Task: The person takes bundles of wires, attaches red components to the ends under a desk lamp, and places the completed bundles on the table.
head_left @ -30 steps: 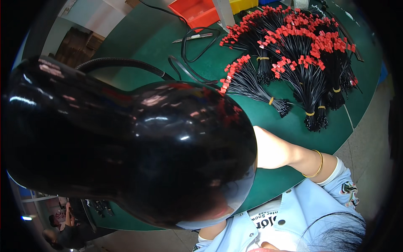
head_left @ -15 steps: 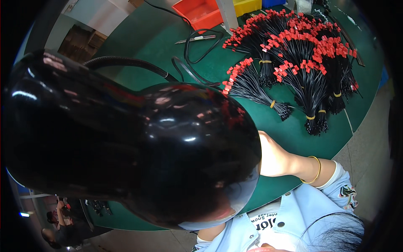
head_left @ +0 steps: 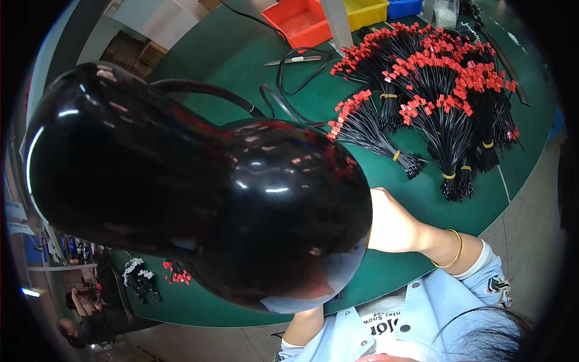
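A large glossy black lamp shade (head_left: 283, 241) fills the middle of the view and covers the work area. The back of my right hand (head_left: 392, 223) shows just past its right edge, above the green table; the fingers are behind the shade. Of my left arm only the forearm (head_left: 304, 327) comes out below the shade, and that hand is hidden. What either hand holds cannot be seen. Nearest to my right hand lies a bundle of black wires (head_left: 374, 133) with red connectors, tied with a yellowish band.
More tied wire bundles (head_left: 449, 127) with red ends are piled at the right of the green table (head_left: 434, 208). A ribbed black gooseneck (head_left: 205, 89), a cable and a utility knife (head_left: 294, 61) lie behind. Red (head_left: 298, 24), yellow (head_left: 366, 15) and blue bins stand at the back. Another person (head_left: 90, 320) sits lower left.
The view has shifted, so the table and bundles appear slightly farther right and lower. White-ended and red-ended wires now show past the shade's lower left. My right hand stays beside the shade.
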Demonstrator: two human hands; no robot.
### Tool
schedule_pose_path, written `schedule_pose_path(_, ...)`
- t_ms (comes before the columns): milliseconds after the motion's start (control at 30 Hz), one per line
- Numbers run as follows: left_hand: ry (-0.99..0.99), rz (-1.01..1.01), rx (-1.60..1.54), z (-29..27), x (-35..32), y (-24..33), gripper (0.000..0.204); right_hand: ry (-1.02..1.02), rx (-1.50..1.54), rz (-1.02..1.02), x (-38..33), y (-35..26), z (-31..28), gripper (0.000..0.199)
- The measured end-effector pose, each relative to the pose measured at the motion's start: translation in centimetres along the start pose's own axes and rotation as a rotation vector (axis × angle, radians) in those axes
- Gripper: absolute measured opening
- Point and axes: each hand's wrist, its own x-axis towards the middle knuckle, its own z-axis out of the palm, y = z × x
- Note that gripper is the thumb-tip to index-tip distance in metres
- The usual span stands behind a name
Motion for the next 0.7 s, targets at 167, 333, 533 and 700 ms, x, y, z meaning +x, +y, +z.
schedule_pose_path(167, -0.027, 0.017, -0.212, -0.6, -0.1, -0.5, 0.030, 0.090, 0.194, 0.014, 0.2, 1.0, 0.3, 0.027)
schedule_pose_path(333, -0.035, -0.010, -0.026, -0.2, -0.3, -0.9, 0.020, -0.089, 0.047, 0.141, -0.1, 1.3, -0.4, 0.030)
schedule_pose_path(533, 0.017, 0.031, -0.157, -0.7, 0.0, -0.2, 0.027, -0.046, 0.147, 0.114, 0.1, 0.7, -0.1, 0.022)
schedule_pose_path(700, 0.012, 0.028, -0.114, -0.8, 0.3, -0.4, 0.024, -0.020, 0.257, -0.013, 0.2, 1.5, 0.1, 0.029)
